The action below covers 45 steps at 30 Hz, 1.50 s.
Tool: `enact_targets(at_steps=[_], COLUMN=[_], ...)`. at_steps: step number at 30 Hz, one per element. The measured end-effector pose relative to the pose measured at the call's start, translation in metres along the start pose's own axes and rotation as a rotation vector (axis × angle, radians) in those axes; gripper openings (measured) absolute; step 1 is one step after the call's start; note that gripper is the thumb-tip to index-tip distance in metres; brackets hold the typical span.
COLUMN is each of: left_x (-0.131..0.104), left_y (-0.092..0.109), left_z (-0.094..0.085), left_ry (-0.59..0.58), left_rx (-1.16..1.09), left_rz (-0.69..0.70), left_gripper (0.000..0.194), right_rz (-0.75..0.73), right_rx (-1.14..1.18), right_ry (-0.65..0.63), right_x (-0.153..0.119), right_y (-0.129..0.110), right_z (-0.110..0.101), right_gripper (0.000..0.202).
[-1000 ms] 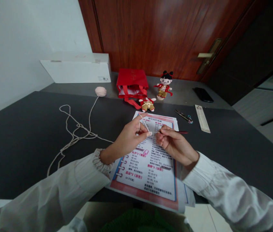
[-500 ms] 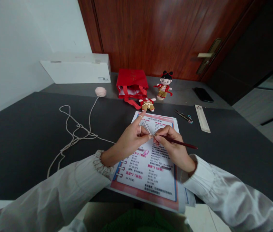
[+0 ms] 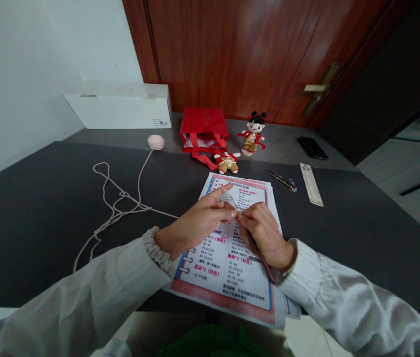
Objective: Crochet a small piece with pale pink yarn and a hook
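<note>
My left hand is over the printed sheets, with pale yarn looped round its fingers and its thumb and fingertips pinching the yarn work. Touching it from the right, my right hand is closed on a dark red crochet hook, whose handle slants down toward me and looks blurred. The small piece between the fingertips is mostly hidden. Loose yarn runs from my left hand in loops across the table to a pale pink ball.
A red gift bag, a headless doll body and a finished doll stand behind the sheets. Small scissors, a narrow packet and a phone lie right. A white box is back left.
My right hand has turned, so the hook's handle swung from pointing right to pointing down toward me. My left index finger has lowered and shifted right.
</note>
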<state>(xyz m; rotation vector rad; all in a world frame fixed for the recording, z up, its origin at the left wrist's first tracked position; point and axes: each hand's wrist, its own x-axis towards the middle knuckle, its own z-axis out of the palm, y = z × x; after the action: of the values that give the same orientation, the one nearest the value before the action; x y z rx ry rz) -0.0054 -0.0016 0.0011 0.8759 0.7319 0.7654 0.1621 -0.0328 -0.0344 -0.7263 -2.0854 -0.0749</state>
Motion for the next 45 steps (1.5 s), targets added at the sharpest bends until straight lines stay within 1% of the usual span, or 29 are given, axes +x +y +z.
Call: enact_targets(at_steps=[1, 2, 4, 6, 7, 9, 15, 21, 25, 32, 35, 40, 42, 45], left_x=[0.000, 0.001, 0.001, 0.001, 0.001, 0.001, -0.001, -0.007, -0.008, -0.006, -0.003, 0.004, 0.007, 0.009], left_y=[0.001, 0.002, 0.004, 0.007, 0.008, 0.011, 0.017, 0.029, 0.032, 0.035, 0.034, 0.035, 0.039, 0.047], left_z=[-0.001, -0.002, -0.004, -0.006, -0.006, -0.007, -0.009, -0.008, -0.008, -0.008, -0.011, -0.018, -0.018, -0.013], left_ry=[-0.025, -0.039, -0.035, -0.025, -0.021, -0.017, -0.019, -0.062, -0.100, -0.173, -0.211, -0.266, -0.295, -0.331], left_rx=[-0.019, -0.024, 0.002, 0.048, 0.068, 0.102, 0.141, 0.269, 0.319, 0.330, 0.319, 0.298, 0.309, 0.354], left_rz=[-0.016, -0.025, -0.023, -0.009, 0.000, 0.008, 0.000, 0.023, 0.000, -0.012, -0.030, -0.086, -0.109, -0.124], left_gripper=[0.067, 0.066, 0.063, 0.061, 0.061, 0.063, 0.079, 0.078, 0.079, 0.080, 0.081, 0.081, 0.081, 0.078], right_rz=[0.043, 0.119, 0.336, 0.526, 0.586, 0.636, 0.643, 0.682, 0.690, 0.736, 0.726, 0.611, 0.586, 0.609], right_rx=[0.108, 0.228, 0.451, 0.603, 0.651, 0.712, 0.752, 0.789, 0.812, 1.047, 1.004, 0.873, 0.854, 0.887], right_ry=[0.036, 0.070, 0.121, 0.159, 0.173, 0.188, 0.202, 0.173, 0.142, 0.138, 0.116, 0.046, 0.033, 0.061], right_x=[0.000, 0.000, 0.000, 0.000, 0.000, 0.000, 0.005, 0.009, 0.010, 0.019, 0.019, 0.018, 0.019, 0.020], right_y=[0.000, 0.000, -0.002, -0.003, -0.003, -0.002, 0.002, 0.005, 0.006, 0.010, 0.012, 0.011, 0.011, 0.014], right_z=[0.001, 0.003, 0.005, 0.006, 0.005, 0.004, -0.003, -0.014, -0.018, -0.022, -0.026, -0.037, -0.040, -0.040], right_gripper=[0.023, 0.020, 0.012, 0.005, 0.005, 0.007, 0.008, 0.010, 0.010, 0.018, 0.017, 0.009, 0.007, 0.010])
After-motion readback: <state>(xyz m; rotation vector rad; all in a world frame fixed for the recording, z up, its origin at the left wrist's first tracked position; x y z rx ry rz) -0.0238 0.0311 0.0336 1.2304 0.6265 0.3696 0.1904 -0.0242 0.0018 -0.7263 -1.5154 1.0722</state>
